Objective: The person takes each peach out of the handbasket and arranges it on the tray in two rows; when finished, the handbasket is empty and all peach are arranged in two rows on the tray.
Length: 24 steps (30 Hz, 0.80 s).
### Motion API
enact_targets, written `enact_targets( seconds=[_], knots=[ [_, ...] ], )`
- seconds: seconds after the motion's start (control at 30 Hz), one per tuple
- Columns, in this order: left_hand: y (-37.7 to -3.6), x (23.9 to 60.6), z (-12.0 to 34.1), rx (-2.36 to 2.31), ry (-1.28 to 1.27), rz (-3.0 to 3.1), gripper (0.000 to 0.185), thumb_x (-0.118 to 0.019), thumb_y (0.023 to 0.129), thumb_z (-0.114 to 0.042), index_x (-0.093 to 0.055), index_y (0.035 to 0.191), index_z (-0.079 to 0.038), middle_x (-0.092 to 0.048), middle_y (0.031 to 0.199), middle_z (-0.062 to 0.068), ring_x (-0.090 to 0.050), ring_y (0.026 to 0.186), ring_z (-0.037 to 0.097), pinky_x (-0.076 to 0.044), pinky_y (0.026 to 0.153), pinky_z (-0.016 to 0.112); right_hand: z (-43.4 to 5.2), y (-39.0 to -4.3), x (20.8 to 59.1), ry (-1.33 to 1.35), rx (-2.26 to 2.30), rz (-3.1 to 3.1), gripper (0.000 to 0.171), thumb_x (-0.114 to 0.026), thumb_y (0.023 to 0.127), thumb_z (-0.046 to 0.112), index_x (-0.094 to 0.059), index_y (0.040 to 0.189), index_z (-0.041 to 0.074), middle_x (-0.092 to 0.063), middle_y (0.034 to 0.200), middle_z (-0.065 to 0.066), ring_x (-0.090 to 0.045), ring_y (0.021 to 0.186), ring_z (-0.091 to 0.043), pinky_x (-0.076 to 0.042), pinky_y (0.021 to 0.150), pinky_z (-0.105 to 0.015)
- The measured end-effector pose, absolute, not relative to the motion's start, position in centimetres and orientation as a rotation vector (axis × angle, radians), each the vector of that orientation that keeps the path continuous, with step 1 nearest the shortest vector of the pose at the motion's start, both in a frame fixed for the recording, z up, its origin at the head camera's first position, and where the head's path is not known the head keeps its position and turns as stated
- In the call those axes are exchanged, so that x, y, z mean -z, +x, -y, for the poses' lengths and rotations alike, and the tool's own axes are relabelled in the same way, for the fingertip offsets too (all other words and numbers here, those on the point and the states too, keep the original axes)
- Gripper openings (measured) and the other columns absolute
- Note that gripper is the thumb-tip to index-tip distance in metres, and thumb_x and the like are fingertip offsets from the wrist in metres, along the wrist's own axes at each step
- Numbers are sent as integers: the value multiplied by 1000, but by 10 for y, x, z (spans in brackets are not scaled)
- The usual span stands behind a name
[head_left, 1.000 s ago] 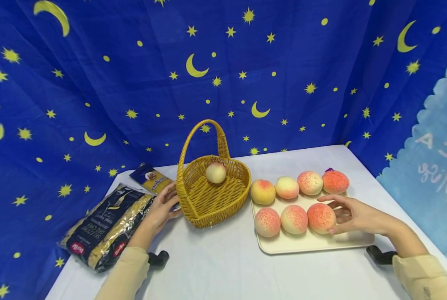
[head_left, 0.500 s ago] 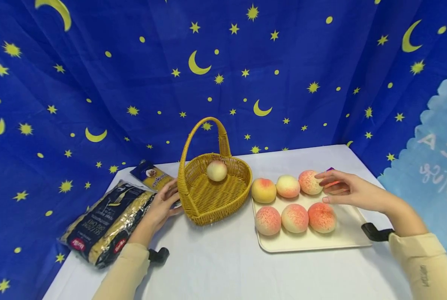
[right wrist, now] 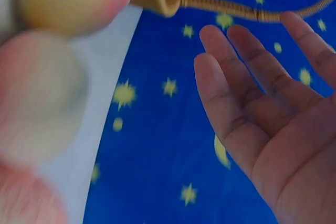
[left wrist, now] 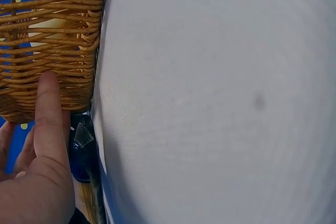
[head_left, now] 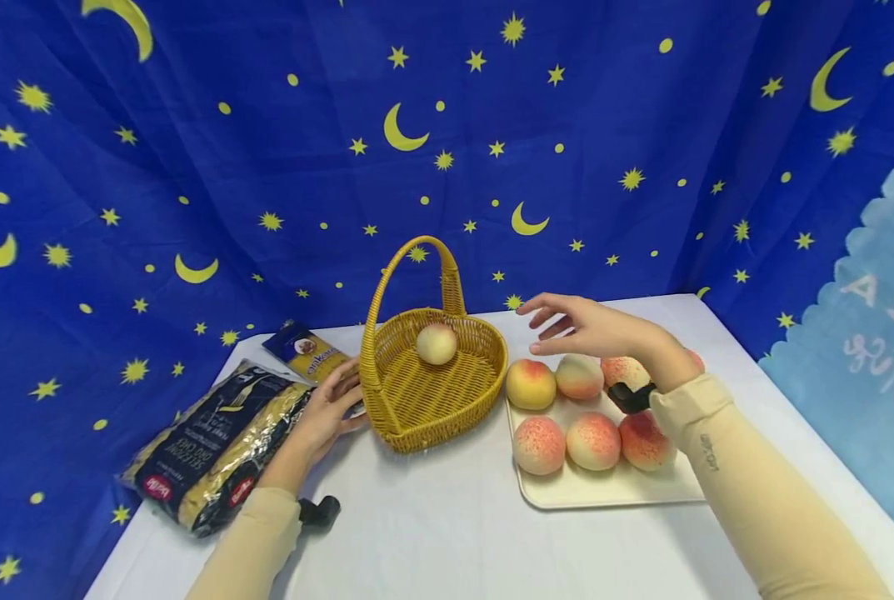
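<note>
A heart-shaped wicker basket [head_left: 432, 429] with a tall handle stands mid-table, one pale peach [head_left: 437, 344] inside it. My left hand [head_left: 328, 408] rests against the basket's left side. In the left wrist view, its thumb [left wrist: 48, 108] lies straight along the woven wall. My right hand [head_left: 585, 327] is raised above the back row of peaches, its fingers loosely bent with nothing between them. Under that arm, a cream tray [head_left: 604, 493] carries two rows of peaches, such as a yellow one [head_left: 531, 384] and a speckled pink one [head_left: 539, 445]. My forearm partly covers the back-right peaches.
Left of the basket lies a dark, shiny pasta bag [head_left: 214, 450], with a smaller blue-and-yellow packet [head_left: 307, 353] behind it. A blue curtain with moons and stars [head_left: 447, 192] hangs behind the white table [head_left: 432, 533]. A light blue cloth [head_left: 866, 333] hangs at the right.
My right hand has moved from the tray's right side, leftward and up, over the back peaches, holding nothing. My left hand has stayed at the basket.
</note>
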<state>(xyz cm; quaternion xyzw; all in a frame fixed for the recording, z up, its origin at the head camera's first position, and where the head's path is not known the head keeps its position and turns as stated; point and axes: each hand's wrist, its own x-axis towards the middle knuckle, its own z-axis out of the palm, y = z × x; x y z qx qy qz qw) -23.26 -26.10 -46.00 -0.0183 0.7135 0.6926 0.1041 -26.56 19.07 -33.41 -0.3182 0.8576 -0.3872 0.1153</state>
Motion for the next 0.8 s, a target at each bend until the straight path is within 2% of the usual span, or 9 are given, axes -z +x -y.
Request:
enact_targets(
  seconds=[0.3,0.43,0.53,0.67,0.8],
  knots=[
    [-232,460,262,-2046,-38,-2100,68,-66,109,-29,-34,169,-30,-35,174,8,-42,156,33,-52,117,58,-114,-301,329,-952,995,-2436,59,-75,103,29,-52,155,14,-55,157,-21,-62,138,-39,-55,115,-49],
    [-235,461,261,-2052,-41,-2092,66,-64,110,-26,-35,169,-30,-36,174,7,-42,155,33,-53,116,58,-90,-313,330,-955,905,-2436,64,-74,102,34,-49,157,13,-50,162,-20,-50,149,-39,-50,120,-54],
    [-236,462,260,-2055,-35,-2083,65,-64,110,-25,-35,169,-30,-36,174,7,-42,156,32,-53,116,58,-75,-321,331,-915,848,-2443,69,-74,101,37,-47,160,14,-48,162,-23,-47,151,-39,-46,122,-57],
    [-236,462,260,-2062,-40,-2078,66,-64,110,-25,-35,169,-30,-36,174,7,-42,156,32,-52,117,59,-57,-332,339,-860,835,-2436,71,-73,102,39,-45,161,12,-47,162,-24,-45,152,-40,-43,125,-55],
    [-233,460,260,-2057,-49,-2084,66,-63,111,-24,-34,169,-30,-36,173,7,-42,155,32,-52,117,58,-43,-335,344,-797,856,-2415,70,-70,104,35,-43,163,10,-40,170,-19,-37,158,-37,-36,131,-52]
  ],
)
